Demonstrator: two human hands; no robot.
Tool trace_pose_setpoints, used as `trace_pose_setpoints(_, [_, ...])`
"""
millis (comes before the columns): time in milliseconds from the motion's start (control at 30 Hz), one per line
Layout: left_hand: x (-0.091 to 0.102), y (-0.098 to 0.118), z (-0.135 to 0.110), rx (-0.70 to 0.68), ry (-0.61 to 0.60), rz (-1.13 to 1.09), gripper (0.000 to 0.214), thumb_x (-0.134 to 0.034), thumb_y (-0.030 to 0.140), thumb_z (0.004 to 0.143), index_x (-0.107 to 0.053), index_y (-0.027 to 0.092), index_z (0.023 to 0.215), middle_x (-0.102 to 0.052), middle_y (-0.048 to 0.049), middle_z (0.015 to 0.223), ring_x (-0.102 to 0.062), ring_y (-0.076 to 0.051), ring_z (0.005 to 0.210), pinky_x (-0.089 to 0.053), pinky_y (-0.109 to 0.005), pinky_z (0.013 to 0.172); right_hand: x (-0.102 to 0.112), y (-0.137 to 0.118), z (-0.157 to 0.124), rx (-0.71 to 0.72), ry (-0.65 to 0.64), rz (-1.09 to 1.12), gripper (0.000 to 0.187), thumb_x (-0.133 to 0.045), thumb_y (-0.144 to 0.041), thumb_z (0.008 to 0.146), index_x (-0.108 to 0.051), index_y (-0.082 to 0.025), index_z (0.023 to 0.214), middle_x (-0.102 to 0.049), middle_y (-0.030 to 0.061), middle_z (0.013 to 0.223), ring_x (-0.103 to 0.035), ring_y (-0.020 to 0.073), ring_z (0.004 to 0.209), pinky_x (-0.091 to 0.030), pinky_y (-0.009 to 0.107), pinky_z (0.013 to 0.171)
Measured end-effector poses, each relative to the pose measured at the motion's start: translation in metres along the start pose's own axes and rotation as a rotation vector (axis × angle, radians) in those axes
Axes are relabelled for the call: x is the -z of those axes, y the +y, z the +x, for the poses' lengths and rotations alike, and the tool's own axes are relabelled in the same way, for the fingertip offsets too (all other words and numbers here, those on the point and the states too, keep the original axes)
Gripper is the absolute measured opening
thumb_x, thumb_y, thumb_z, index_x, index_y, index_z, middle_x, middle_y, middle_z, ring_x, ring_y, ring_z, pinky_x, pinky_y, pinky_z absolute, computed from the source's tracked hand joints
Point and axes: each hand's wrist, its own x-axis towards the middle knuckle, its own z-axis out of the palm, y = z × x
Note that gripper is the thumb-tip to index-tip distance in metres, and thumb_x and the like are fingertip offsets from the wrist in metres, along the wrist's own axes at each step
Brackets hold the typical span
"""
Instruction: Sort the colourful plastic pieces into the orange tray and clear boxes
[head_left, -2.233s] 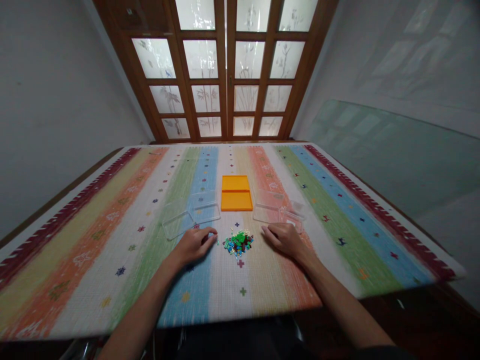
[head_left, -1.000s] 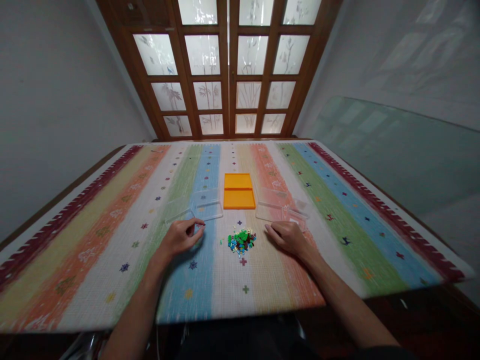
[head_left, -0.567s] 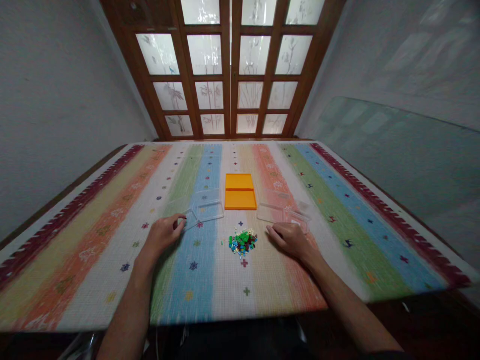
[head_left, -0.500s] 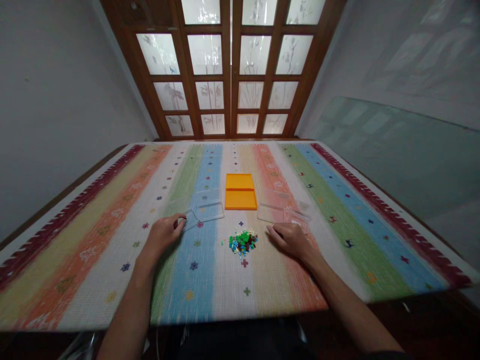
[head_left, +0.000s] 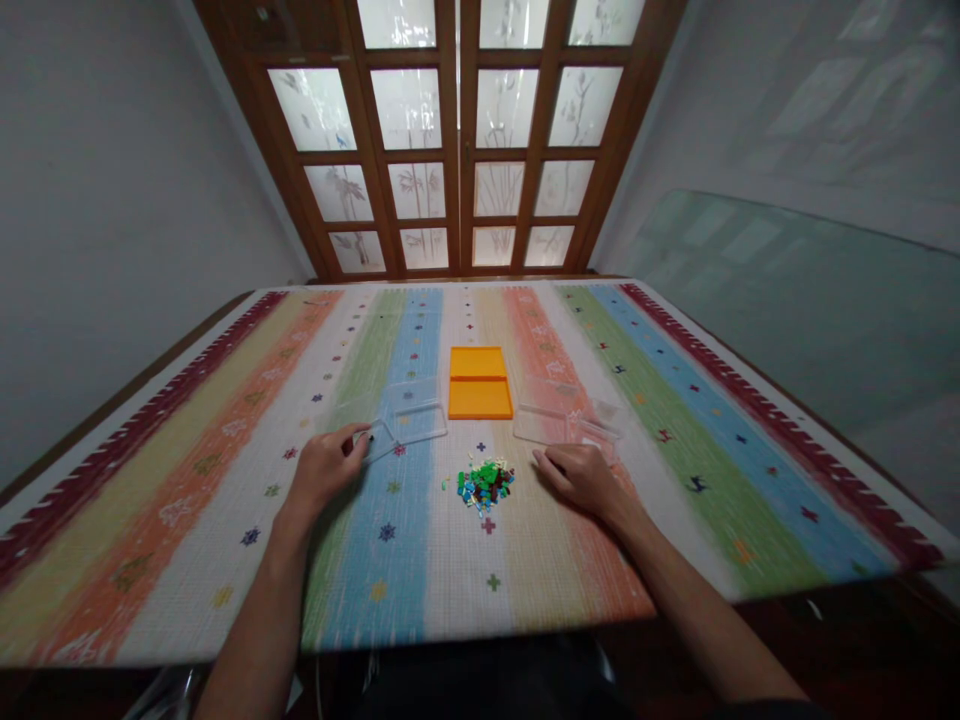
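My left hand (head_left: 330,470) rests at the near-left clear plastic box (head_left: 382,440), its index finger and thumb a little apart with nothing seen between them. Just off the fingertips is a small dark piece (head_left: 370,437). On the cloth to the right of the pile lies my right hand (head_left: 581,477), fingers curled and closed; nothing shows in them. Between the hands is a loose pile of small building bricks (head_left: 486,484), mostly green, blue and dark red, with pale ones around the edge. Beyond it lies an orange case (head_left: 480,398), opened flat.
Another clear box (head_left: 420,422) sits left of the orange case. To its right are more clear boxes (head_left: 541,424), partly behind my right hand. A striped cloth (head_left: 465,580) covers the table. Wooden doors with glass panes (head_left: 416,110) stand beyond, and a glass sheet (head_left: 787,270) is at the right.
My left index finger and thumb have parted slightly, and the small dark piece now shows clear of the fingertips. The right hand and the brick pile look the same.
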Motion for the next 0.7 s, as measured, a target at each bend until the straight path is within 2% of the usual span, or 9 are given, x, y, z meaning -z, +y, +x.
trace_pose_setpoints(67, [-0.004, 0.011, -0.003, -0.101, 0.073, -0.097, 0.039, -0.052, 0.04, 0.09, -0.078, 0.014, 0.104, -0.054, 0.0023, 0.053, -0.047, -0.013, 0.048, -0.038, -0.025, 0.056, 0.0, 0.0, 0.0, 0.001, 0.002, -0.001, 0.048, -0.04, -0.028, 0.104, -0.06, -0.018, 0.062, -0.056, 0.0024, 0.054, -0.042, 0.0116, 0.047, -0.024, 0.031, 0.057])
trace_pose_setpoints(133, [-0.012, 0.026, -0.008, -0.242, 0.061, -0.194, 0.035, -0.056, 0.041, 0.091, -0.078, 0.016, 0.1, -0.05, 0.0048, 0.051, -0.042, -0.01, 0.044, -0.036, -0.023, 0.053, 0.001, -0.001, 0.001, -0.004, 0.0, 0.001, 0.047, -0.04, -0.028, 0.104, -0.06, -0.018, 0.062, -0.056, 0.0024, 0.054, -0.042, 0.0119, 0.047, -0.024, 0.031, 0.057])
trace_pose_setpoints(233, [-0.028, 0.052, -0.017, -0.428, -0.09, -0.285, 0.028, -0.058, 0.036, 0.091, -0.077, 0.017, 0.098, -0.051, 0.0053, 0.05, -0.043, -0.01, 0.044, -0.035, -0.022, 0.051, 0.001, -0.001, 0.001, -0.014, -0.002, 0.01, 0.046, -0.04, -0.028, 0.103, -0.059, -0.018, 0.062, -0.056, 0.0025, 0.053, -0.042, 0.0119, 0.047, -0.024, 0.031, 0.057])
trace_pose_setpoints(333, [-0.043, 0.071, -0.025, -0.541, -0.237, -0.305, 0.023, -0.061, 0.033, 0.091, -0.076, 0.017, 0.096, -0.057, 0.0031, 0.053, -0.048, -0.01, 0.046, -0.034, -0.022, 0.052, 0.002, 0.0, 0.001, -0.001, 0.01, 0.007, 0.046, -0.042, -0.027, 0.103, -0.059, -0.018, 0.061, -0.056, 0.0021, 0.053, -0.043, 0.0115, 0.046, -0.024, 0.03, 0.056])
trace_pose_setpoints(467, [-0.053, 0.079, -0.03, -0.579, -0.326, -0.222, 0.02, -0.061, 0.031, 0.091, -0.074, 0.017, 0.087, -0.063, 0.0004, 0.059, -0.052, -0.011, 0.049, -0.033, -0.023, 0.053, 0.002, 0.0, 0.001, 0.025, 0.039, -0.006, 0.045, -0.043, -0.025, 0.103, -0.059, -0.018, 0.061, -0.056, 0.0015, 0.052, -0.043, 0.0109, 0.046, -0.024, 0.03, 0.056])
trace_pose_setpoints(700, [-0.059, 0.078, -0.029, -0.579, -0.329, -0.156, 0.02, -0.057, 0.026, 0.094, -0.073, 0.016, 0.093, -0.068, -0.0019, 0.063, -0.058, -0.013, 0.053, -0.036, -0.023, 0.054, 0.003, -0.002, 0.002, 0.007, 0.023, -0.001, 0.046, -0.042, -0.025, 0.103, -0.06, -0.017, 0.061, -0.056, 0.0018, 0.053, -0.042, 0.0111, 0.047, -0.025, 0.03, 0.057])
